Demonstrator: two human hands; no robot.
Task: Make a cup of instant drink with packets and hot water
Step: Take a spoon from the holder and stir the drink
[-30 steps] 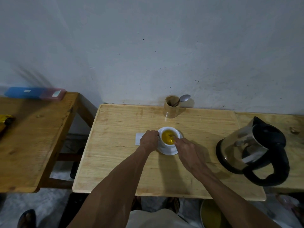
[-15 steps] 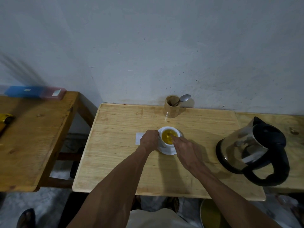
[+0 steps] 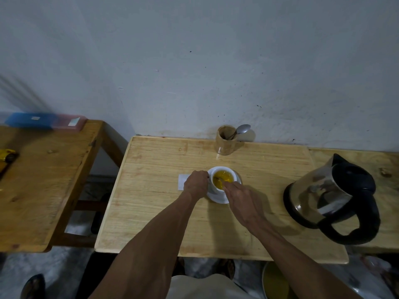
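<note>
Both hands were busy at the white cup (image 3: 218, 186) when I looked, seen from the one view, the camera on the person's head. The cup stood on its saucer (image 3: 218, 199) near the middle of the pale desk (image 3: 151, 212), holding yellow drink. The left hand (image 3: 195, 184) had its fingers curled against the cup's left side, steadying it. The right hand (image 3: 239, 201) reached in from the near side, fingers pinched together on what looked like a thin spoon (image 3: 219, 179) dipping into the liquid; the handle was mostly hidden, so I could not be sure of the grip.

A white packet or paper (image 3: 183, 180) lay flat just left of the cup, partly under the left hand. The kettle (image 3: 330, 197) sat well apart on the right, and a wooden holder (image 3: 225, 140) with another spoon (image 3: 243, 129) stood by the wall.

To my eye this was stirring, late in the task. The liquid sat fairly high, so a brisk stir could slop hot drink over the rim onto the saucer or the steadying fingers. A hard knock of the spoon might also skid the cup on its saucer.
</note>
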